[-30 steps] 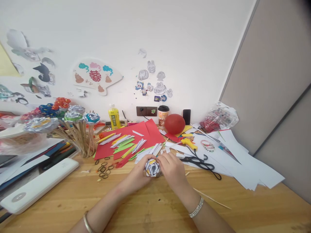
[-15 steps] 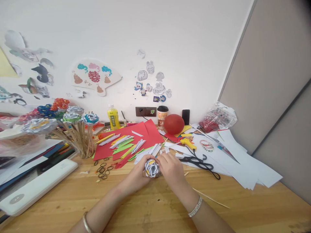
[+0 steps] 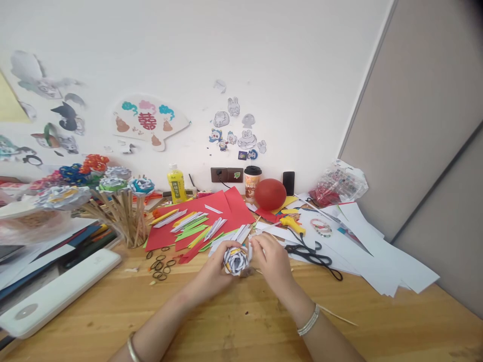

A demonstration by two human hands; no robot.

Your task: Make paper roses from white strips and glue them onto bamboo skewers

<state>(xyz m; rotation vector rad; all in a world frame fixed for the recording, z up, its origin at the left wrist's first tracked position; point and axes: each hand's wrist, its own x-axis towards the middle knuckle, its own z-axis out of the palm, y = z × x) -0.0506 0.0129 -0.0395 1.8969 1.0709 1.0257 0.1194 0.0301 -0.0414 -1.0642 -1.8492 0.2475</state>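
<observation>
Near side of the red paper, the flower is gripped by the left hand, best lightly, sparing its folds; the right hand's fingertips are drawn together, any contents undiscernible.

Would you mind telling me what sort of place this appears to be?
It looks like a craft desk, perhaps at home or in a small studio. A paper flower is in the left hand, paper strips lie on red paper, and black scissors rest near what seems a yellow glue gun.
</observation>
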